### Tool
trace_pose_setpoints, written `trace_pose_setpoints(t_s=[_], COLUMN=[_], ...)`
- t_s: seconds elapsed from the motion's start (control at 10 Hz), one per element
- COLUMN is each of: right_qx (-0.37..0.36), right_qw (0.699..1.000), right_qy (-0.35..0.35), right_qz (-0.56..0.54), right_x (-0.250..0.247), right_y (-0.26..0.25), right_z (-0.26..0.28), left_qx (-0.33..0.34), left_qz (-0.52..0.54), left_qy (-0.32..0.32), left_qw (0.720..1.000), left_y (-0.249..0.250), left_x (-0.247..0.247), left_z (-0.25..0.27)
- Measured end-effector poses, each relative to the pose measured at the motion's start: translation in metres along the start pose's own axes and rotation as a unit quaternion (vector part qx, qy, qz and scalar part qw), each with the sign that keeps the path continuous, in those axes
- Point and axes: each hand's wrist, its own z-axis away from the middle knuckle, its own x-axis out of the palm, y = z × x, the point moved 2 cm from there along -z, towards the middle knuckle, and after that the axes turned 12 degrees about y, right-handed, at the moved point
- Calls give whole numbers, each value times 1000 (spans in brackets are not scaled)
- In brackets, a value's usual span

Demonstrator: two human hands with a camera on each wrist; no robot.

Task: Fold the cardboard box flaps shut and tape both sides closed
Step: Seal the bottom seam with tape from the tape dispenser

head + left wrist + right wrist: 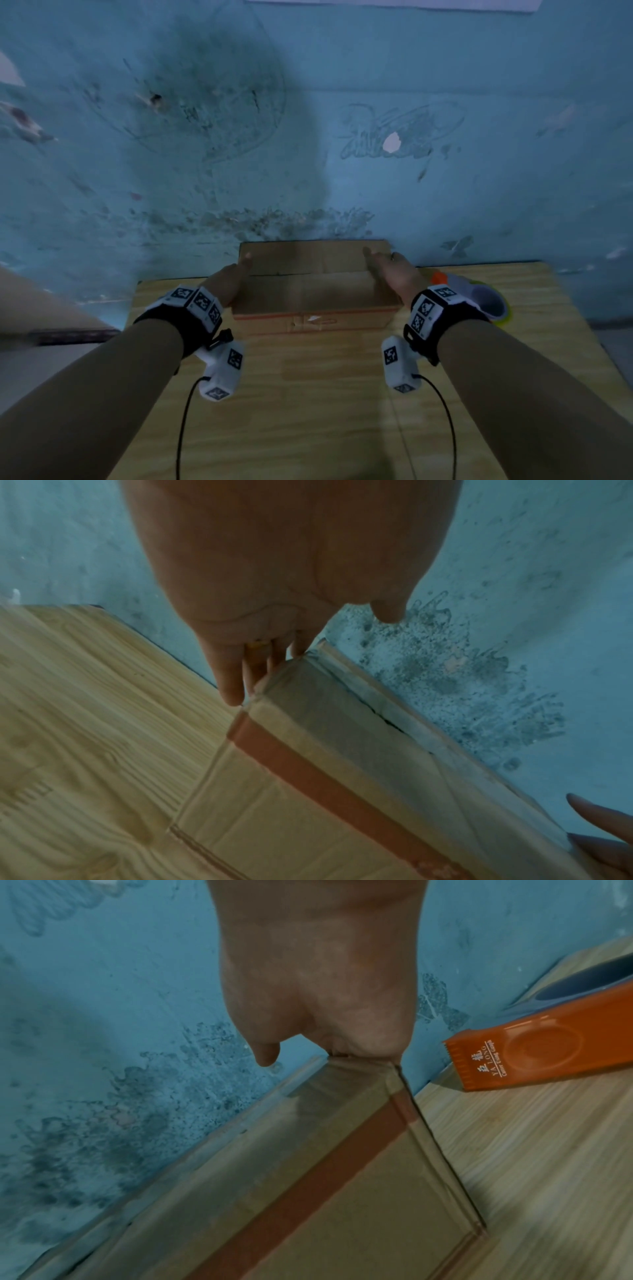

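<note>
I reach both arms forward over the wooden table (329, 394), forearms roughly parallel, a marker-covered band strapped on each wrist. My left hand (228, 279) lies against the left end of the cardboard box (313, 291); in the left wrist view its fingers (232, 680) run straight down along that end, touching the corner, while the thumb (388, 610) sticks out free above the top. The hand is relaxed and flat, pressing rather than clasping. My right hand (394, 270) mirrors it at the right end: the fingers drop behind the far right corner of the box, out of sight, and the thumb (267, 1053) points down over the top without touching. Whether those hidden fingers are hooked round the edge I cannot tell.

The box sits between my two hands, its top flaps folded down, its far long side close against the wall (308, 120). A reddish band (329, 1167) runs along the upper edge of the side facing me.

Just past my right hand, on the table, lies an orange tape dispenser (541, 1047) with a toothed cutter, apart from the box. The wall beyond my fingertips is blue, scuffed and stained, with scribbles above my right hand.
</note>
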Motion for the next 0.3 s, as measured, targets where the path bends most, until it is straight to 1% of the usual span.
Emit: trace_pose_setpoints(t_s=[0.1,0.2,0.3], right_qx=[-12,-54,-75], right_qw=[1000,997,995], right_qy=[22,41,61], right_qz=[-17,-23,13], right_x=[-4,-18,-34], right_y=[-6,-15,-28], right_z=[4,10,20], left_qx=[15,57,87], left_qz=[-13,-11,-36], left_qy=[12,12,59], left_qw=[1000,998,994], left_y=[3,10,21], left_x=[-7,-18,-29], left_z=[1,2,7])
